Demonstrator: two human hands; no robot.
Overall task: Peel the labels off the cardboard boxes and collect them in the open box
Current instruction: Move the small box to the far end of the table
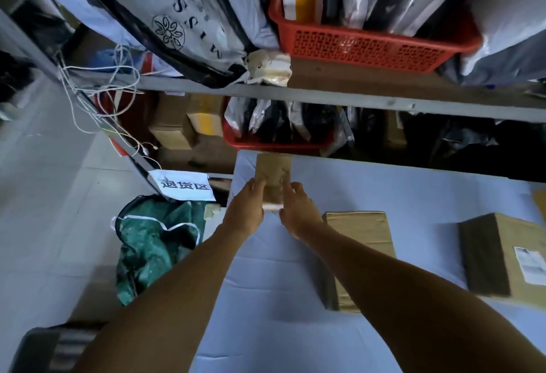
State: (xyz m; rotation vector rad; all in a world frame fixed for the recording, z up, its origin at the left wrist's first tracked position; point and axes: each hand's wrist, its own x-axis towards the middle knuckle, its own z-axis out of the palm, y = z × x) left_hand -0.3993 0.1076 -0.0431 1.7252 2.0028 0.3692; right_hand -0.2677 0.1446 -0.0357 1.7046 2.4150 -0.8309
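Observation:
A small cardboard box stands at the far left end of the white table. My left hand holds its left side and my right hand holds its right side, fingers along the box. A pale strip, perhaps a label or flap edge, shows between my hands. A second cardboard box lies just right of my right arm. A third box with a white label on its side sits at the far right. No open box can be made out.
Metal shelving rises behind the table with red baskets of bagged goods and more cartons. A green bag sits on the floor to the left under a white paper sign. Loose white string hangs from the shelf post.

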